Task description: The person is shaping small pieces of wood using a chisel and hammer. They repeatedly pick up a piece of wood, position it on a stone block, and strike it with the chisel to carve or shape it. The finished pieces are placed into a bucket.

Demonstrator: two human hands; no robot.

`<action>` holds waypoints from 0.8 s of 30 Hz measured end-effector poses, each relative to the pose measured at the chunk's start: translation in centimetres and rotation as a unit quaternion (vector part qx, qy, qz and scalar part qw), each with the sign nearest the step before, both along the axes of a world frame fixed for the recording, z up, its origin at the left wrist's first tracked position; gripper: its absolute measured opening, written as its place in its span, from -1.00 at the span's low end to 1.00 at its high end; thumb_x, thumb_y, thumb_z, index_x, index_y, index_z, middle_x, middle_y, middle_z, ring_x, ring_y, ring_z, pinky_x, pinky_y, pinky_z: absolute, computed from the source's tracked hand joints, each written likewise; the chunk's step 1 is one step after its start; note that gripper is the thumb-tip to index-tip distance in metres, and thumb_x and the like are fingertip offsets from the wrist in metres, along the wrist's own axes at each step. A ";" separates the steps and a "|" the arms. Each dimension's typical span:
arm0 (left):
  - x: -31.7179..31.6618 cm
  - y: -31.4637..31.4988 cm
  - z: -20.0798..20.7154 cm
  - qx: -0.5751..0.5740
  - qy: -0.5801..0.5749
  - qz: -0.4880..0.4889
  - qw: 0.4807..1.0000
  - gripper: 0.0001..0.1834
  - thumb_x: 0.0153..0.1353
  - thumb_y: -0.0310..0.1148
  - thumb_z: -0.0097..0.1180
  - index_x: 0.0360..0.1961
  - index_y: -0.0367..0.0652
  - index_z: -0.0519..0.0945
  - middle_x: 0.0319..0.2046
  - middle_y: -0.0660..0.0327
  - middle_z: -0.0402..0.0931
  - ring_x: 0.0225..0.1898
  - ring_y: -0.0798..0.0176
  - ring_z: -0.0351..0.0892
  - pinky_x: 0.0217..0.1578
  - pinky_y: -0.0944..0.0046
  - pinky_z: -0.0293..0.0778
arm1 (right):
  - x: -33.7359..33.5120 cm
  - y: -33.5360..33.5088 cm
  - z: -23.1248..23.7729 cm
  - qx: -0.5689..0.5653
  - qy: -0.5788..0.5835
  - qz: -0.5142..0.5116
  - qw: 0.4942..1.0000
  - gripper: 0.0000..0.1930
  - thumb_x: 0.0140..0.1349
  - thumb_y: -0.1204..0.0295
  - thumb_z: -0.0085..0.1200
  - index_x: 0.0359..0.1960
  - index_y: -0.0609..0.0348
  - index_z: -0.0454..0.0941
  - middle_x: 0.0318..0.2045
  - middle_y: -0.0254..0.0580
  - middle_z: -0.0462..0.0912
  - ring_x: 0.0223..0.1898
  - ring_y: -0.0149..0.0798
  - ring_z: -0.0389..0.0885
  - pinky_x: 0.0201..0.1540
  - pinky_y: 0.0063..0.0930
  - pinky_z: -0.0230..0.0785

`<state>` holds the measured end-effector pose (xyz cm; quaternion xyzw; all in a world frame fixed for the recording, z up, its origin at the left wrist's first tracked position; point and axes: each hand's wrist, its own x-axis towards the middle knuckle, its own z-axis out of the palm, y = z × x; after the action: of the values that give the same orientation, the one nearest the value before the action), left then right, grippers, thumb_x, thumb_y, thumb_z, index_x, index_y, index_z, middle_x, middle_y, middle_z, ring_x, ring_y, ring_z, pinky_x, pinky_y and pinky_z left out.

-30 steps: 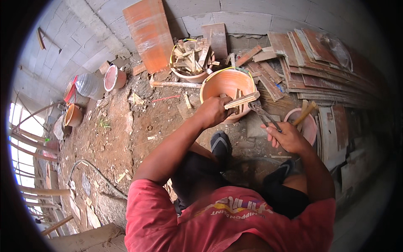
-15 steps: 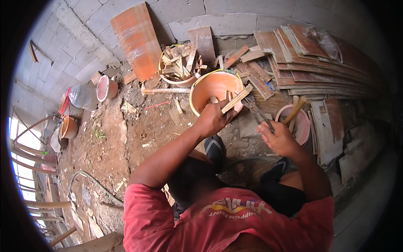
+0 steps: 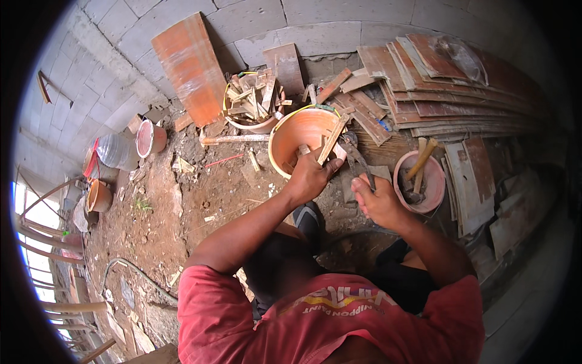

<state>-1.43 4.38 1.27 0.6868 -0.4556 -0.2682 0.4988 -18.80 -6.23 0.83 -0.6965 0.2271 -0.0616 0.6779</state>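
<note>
My left hand (image 3: 310, 180) is closed on a short wood strip (image 3: 334, 138) that points up and away over the right side of an orange bucket (image 3: 280, 147). A few wood pieces (image 3: 304, 149) lie inside that bucket. Wrapped round the handles of metal pincers (image 3: 362, 162), my right hand (image 3: 379, 199) is to the right of the bucket. The pincers' head is close to the strip's right side; whether the jaws touch it I cannot tell.
Behind stands a bucket heaped with wood scraps (image 3: 254, 100). A pink bucket holding a wooden-handled tool (image 3: 419, 162) is at my right. Stacked boards (image 3: 436, 91) lean at the back right. Debris covers the dirt floor (image 3: 176, 206); a hose (image 3: 134, 267) lies at left.
My right hand and the pincers have moved left, nearer my left hand. The wood strip has turned steeper. The whole view has shifted slightly.
</note>
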 end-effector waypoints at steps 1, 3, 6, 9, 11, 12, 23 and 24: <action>0.1 -0.1 -0.4 -0.003 -0.004 0.002 1.000 -0.71 0.32 -0.30 0.10 -0.05 -0.29 0.52 -0.30 0.08 0.60 -0.27 0.27 0.50 -0.17 0.26 0.42 | 0.0 0.2 0.2 0.008 0.005 -0.004 1.000 -0.67 0.42 0.17 -0.10 -0.33 0.20 0.45 -0.64 -0.41 0.37 -0.65 -0.50 0.33 -0.60 -0.57 0.22; 0.0 -0.3 -0.4 0.012 -0.009 -0.002 1.000 -0.70 0.31 -0.28 0.11 -0.07 -0.28 0.52 -0.34 0.04 0.59 -0.32 0.21 0.52 -0.21 0.23 0.43 | -0.3 -0.1 0.5 0.013 0.020 0.009 1.000 -0.68 0.41 0.17 -0.11 -0.26 0.20 0.48 -0.62 -0.42 0.40 -0.63 -0.50 0.36 -0.57 -0.57 0.25; 0.6 0.1 0.2 0.058 -0.040 -0.010 0.997 -0.72 0.31 -0.26 0.12 -0.10 -0.25 0.53 -0.41 0.02 0.59 -0.37 0.12 0.56 -0.26 0.17 0.45 | -0.8 -1.9 1.1 -0.007 0.028 0.058 0.998 -0.68 0.43 0.21 -0.14 -0.10 0.22 0.49 -0.56 -0.39 0.43 -0.59 -0.49 0.40 -0.53 -0.57 0.32; 1.5 0.9 -0.5 0.103 -0.113 -0.018 0.988 -0.71 0.29 -0.24 0.13 -0.11 -0.25 0.54 -0.41 -0.04 0.59 -0.37 -0.02 0.58 -0.26 0.10 0.45 | -2.0 -2.9 1.7 -0.052 0.037 0.086 0.994 -0.65 0.45 0.23 -0.17 0.06 0.21 0.46 -0.50 -0.38 0.46 -0.56 -0.50 0.44 -0.48 -0.57 0.37; 1.8 1.3 -0.8 0.152 -0.160 -0.041 0.975 -0.67 0.28 -0.24 0.14 -0.08 -0.29 0.53 -0.31 -0.08 0.58 -0.27 -0.07 0.58 -0.18 0.10 0.44 | -2.8 -3.3 1.9 -0.088 0.068 0.104 0.988 -0.63 0.45 0.24 -0.18 0.12 0.19 0.44 -0.47 -0.37 0.47 -0.53 -0.50 0.45 -0.45 -0.58 0.39; 1.6 1.3 -0.5 0.163 -0.160 -0.045 0.972 -0.66 0.28 -0.22 0.14 -0.05 -0.24 0.54 -0.26 -0.12 0.57 -0.23 -0.17 0.56 -0.16 0.07 0.45 | -2.9 -3.2 1.9 -0.073 0.079 0.101 0.989 -0.64 0.45 0.25 -0.17 0.11 0.19 0.44 -0.48 -0.36 0.48 -0.54 -0.50 0.44 -0.45 -0.58 0.38; 3.0 3.0 -2.3 0.259 -0.225 -0.109 0.933 -0.71 0.23 -0.23 0.19 -0.08 -0.12 0.58 -0.35 -0.07 0.59 -0.31 -0.11 0.57 -0.22 0.06 0.48 | -4.7 -2.6 -0.1 -0.103 0.148 0.130 0.975 -0.64 0.37 0.16 -0.05 -0.33 0.26 0.51 -0.60 -0.29 0.46 -0.53 -0.35 0.43 -0.37 -0.39 0.31; 3.3 3.3 -2.6 0.263 -0.237 -0.125 0.927 -0.72 0.22 -0.24 0.20 -0.09 -0.12 0.58 -0.35 -0.07 0.59 -0.32 -0.11 0.57 -0.23 0.06 0.48 | -4.9 -2.6 -0.2 -0.096 0.164 0.137 0.972 -0.64 0.37 0.16 -0.05 -0.33 0.26 0.51 -0.60 -0.29 0.46 -0.53 -0.35 0.43 -0.38 -0.39 0.31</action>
<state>1.89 7.63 -1.31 0.7746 -0.5555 -0.2677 0.1406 -23.71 -8.79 0.68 -0.7833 0.2305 0.1256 0.5635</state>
